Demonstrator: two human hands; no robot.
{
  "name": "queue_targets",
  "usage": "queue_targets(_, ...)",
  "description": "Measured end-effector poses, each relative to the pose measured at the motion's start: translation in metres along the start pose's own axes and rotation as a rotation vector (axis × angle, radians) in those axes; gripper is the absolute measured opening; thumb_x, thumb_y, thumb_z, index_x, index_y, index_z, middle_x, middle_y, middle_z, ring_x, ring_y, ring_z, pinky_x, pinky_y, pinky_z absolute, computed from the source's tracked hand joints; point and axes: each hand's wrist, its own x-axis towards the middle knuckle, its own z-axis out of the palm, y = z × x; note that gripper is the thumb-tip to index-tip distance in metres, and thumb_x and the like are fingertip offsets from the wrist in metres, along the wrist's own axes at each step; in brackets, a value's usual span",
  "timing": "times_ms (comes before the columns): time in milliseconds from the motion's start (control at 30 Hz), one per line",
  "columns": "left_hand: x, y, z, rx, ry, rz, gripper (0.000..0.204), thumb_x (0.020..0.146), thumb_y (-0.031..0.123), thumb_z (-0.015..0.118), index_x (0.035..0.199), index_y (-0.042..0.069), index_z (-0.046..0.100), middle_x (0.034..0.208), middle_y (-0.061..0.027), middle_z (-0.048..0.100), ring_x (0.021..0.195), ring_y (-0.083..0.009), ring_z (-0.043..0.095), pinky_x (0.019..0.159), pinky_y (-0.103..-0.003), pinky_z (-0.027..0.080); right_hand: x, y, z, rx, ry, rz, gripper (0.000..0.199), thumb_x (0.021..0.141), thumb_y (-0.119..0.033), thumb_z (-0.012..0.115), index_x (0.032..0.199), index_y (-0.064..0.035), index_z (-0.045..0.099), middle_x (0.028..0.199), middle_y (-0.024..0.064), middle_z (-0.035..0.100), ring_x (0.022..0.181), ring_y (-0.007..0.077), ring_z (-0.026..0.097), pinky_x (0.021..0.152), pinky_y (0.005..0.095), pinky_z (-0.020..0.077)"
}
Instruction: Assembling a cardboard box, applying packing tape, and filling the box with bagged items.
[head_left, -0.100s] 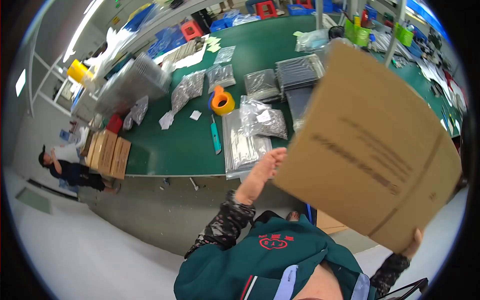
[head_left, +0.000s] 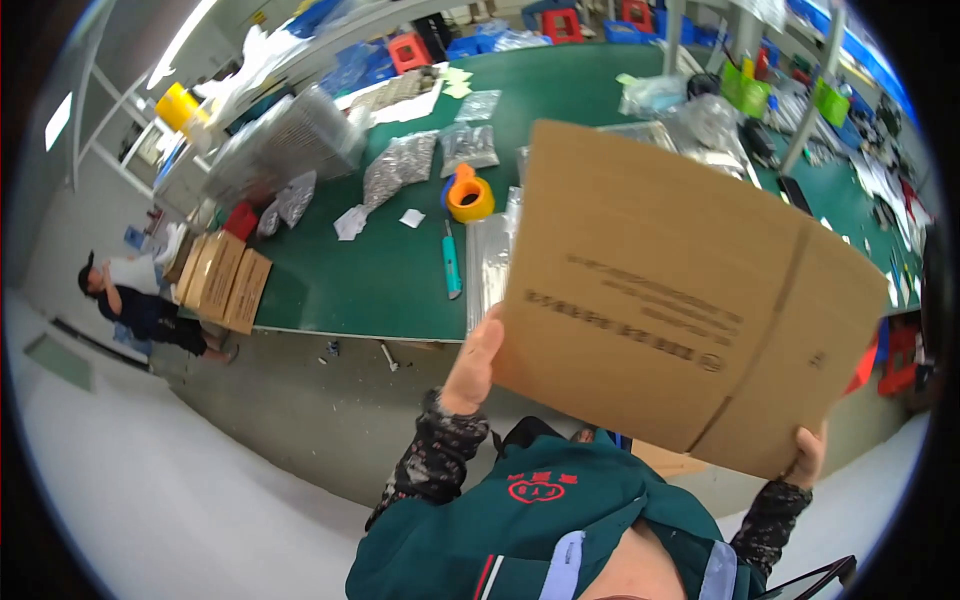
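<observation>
A flattened brown cardboard box (head_left: 640, 260) with dark print and a crease line is held up in front of me, over the table's front edge. My right hand (head_left: 808, 457) grips its lower right corner, thumb on the near face. At the left edge, my left hand (head_left: 474, 368) holds the cardboard, its fingers partly hidden behind it. Left of the cardboard, a teal utility knife (head_left: 451, 265) and rolls of yellow and orange tape (head_left: 470, 197) lie on the green table (head_left: 390, 285). Partly covered by the cardboard is a pack of long silvery strips (head_left: 484, 275).
Clear bags of small parts (head_left: 401, 168) lie farther back, near a stack of clear plastic trays (head_left: 290, 150). Closed cartons (head_left: 215, 277) stand at left, beside another person (head_left: 150, 310). Green bins (head_left: 745, 92) stand at the back right near shelf posts.
The cardboard has swung left and tilted flatter, covering more of the table's packs. My left hand, fingers outstretched beside it before, now meets its left edge. The view has shifted slightly.
</observation>
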Motion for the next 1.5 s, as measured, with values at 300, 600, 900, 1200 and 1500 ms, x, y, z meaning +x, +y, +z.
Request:
queue_targets(300, -0.138, 0.014, -0.143, 0.250, 0.809, 0.022, 0.035, 0.090, 0.022, 0.050, 0.115, -0.002, 0.046, 0.111, -0.0067, 0.053, 0.102, -0.0141, 0.049, 0.090, -0.028, 0.037, 0.060, 0.059, 0.216, -0.323, -0.892, 0.343, 0.034, 0.070, -0.005, 0.069, 0.101, 0.0023, 0.058, 0.096, 0.0047, 0.061, 0.089, 0.0129, 0.054, 0.081, 0.0259, 0.0421)
queue_targets(600, -0.213, 0.006, -0.281, 0.064, 1.174, -0.024, 0.030, 0.093, 0.026, 0.039, 0.103, 0.001, 0.052, 0.105, -0.0059, 0.055, 0.098, -0.0138, 0.050, 0.086, -0.027, 0.037, 0.009, 0.148, 0.396, -0.364, -0.831, 0.561, 0.049, 0.073, -0.015, 0.070, 0.113, 0.0046, 0.050, 0.103, 0.0079, 0.058, 0.097, 0.0150, 0.053, 0.085, 0.0286, 0.0410)
queue_targets(900, -0.210, 0.009, -0.417, -0.034, 1.238, 0.140, 0.030, 0.093, 0.022, 0.041, 0.110, -0.001, 0.047, 0.104, -0.0075, 0.056, 0.096, -0.0148, 0.051, 0.085, -0.029, 0.038, 0.006, 0.214, 0.513, -0.585, -0.651, 0.572, 0.042, 0.073, -0.007, 0.066, 0.110, 0.0034, 0.051, 0.102, 0.0074, 0.059, 0.096, 0.0151, 0.054, 0.086, 0.0285, 0.0411)
queue_targets(1200, -0.159, 0.043, -0.441, 0.008, 1.162, 0.297, 0.037, 0.091, 0.027, 0.047, 0.113, -0.002, 0.045, 0.106, -0.0069, 0.055, 0.097, -0.0126, 0.050, 0.085, -0.026, 0.036, 0.030, 0.222, 0.560, -0.458, -0.579, 0.352, 0.045, 0.070, -0.005, 0.063, 0.112, 0.0017, 0.048, 0.105, 0.0082, 0.059, 0.099, 0.0179, 0.054, 0.091, 0.0303, 0.0369)
queue_targets(1500, -0.188, 0.032, -0.458, 0.295, 1.136, 0.387, 0.032, 0.090, 0.029, 0.047, 0.106, 0.001, 0.047, 0.101, -0.0086, 0.051, 0.094, -0.0161, 0.048, 0.086, -0.029, 0.035, 0.055, 0.221, 0.556, -0.222, -0.674, 0.232, 0.035, 0.073, -0.004, 0.060, 0.106, -0.0011, 0.049, 0.100, 0.0073, 0.057, 0.093, 0.0160, 0.055, 0.084, 0.0276, 0.0410)
